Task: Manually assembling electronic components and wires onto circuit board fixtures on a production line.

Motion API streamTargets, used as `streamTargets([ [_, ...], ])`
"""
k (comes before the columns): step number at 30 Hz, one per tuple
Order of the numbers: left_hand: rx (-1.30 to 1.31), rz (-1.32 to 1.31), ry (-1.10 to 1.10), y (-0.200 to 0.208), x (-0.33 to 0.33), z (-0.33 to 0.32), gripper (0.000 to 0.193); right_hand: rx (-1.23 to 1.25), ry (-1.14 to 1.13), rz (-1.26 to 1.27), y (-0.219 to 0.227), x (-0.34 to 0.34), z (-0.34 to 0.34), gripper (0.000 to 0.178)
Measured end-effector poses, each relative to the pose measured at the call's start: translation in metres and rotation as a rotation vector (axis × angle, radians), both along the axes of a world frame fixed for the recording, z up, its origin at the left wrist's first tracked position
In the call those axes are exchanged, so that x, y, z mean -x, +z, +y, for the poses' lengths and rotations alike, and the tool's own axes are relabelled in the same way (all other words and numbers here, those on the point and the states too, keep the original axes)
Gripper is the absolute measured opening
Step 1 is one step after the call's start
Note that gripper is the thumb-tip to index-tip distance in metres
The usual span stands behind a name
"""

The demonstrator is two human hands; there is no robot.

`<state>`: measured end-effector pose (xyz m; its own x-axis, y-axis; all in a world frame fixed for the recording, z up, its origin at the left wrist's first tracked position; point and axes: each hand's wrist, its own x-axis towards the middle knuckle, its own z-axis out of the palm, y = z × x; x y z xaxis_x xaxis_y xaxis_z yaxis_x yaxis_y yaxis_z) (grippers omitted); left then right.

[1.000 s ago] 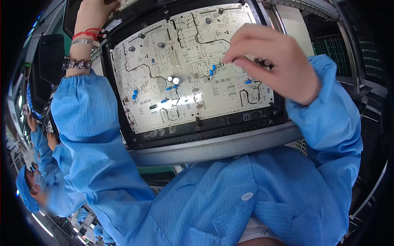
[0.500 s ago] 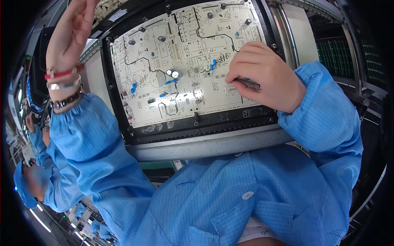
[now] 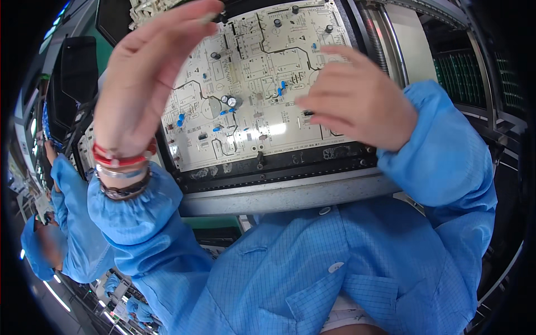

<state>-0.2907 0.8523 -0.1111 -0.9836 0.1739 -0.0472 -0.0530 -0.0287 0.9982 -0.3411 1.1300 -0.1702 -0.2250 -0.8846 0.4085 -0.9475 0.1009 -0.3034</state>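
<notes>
A white circuit board (image 3: 192, 152) lies in a black carrier frame (image 3: 296, 162) in front of me. Small blue disc-shaped parts (image 3: 282, 88) and upright black capacitors (image 3: 277, 23) stand on it, along with a larger pale-topped capacitor (image 3: 233, 102). My left hand (image 3: 142, 72) hangs over the board's far left, fingers drawn together; something small and pale shows at the fingertips, its kind unclear. Above the right half of the board is my right hand (image 3: 360, 100), fingers bent and smeared by motion. A small dark part (image 3: 307, 113) shows beside its thumb.
A metal rail (image 3: 290, 194) runs between the carrier and my body. At the far left edge lies a heap of pale parts (image 3: 146, 11). Green boards (image 3: 459, 78) stand in a rack on the right. A person in blue (image 3: 84, 240) works at the left.
My left hand has swung rightward from beyond the carrier's left side to over the board. The right hand's fingers have loosened and blurred. The board has shifted slightly left in view.
</notes>
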Motion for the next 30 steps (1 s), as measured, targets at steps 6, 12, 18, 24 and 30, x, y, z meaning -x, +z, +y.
streamTargets([
  [6,0.288,-0.056,-0.036,-0.014,0.015,0.074,0.026,0.184,-0.397,-0.307,0.045,0.057,0.031,0.011],
  [12,0.562,0.392,-0.018,-0.056,0.035,0.116,0.022,0.237,-0.438,-0.231,0.028,0.073,0.064,0.015],
  [18,0.653,0.405,-0.006,-0.042,0.031,0.125,0.031,0.532,-0.153,-0.211,0.02,0.076,0.07,0.013],
  [24,0.719,0.404,-0.03,-0.039,0.027,0.117,0.032,0.249,-0.385,-0.207,0.029,0.061,0.064,0.014],
  [30,0.82,0.42,-0.072,-0.036,0.027,0.118,0.029,0.249,-0.4,-0.234,0.021,0.059,0.063,0.015],
])
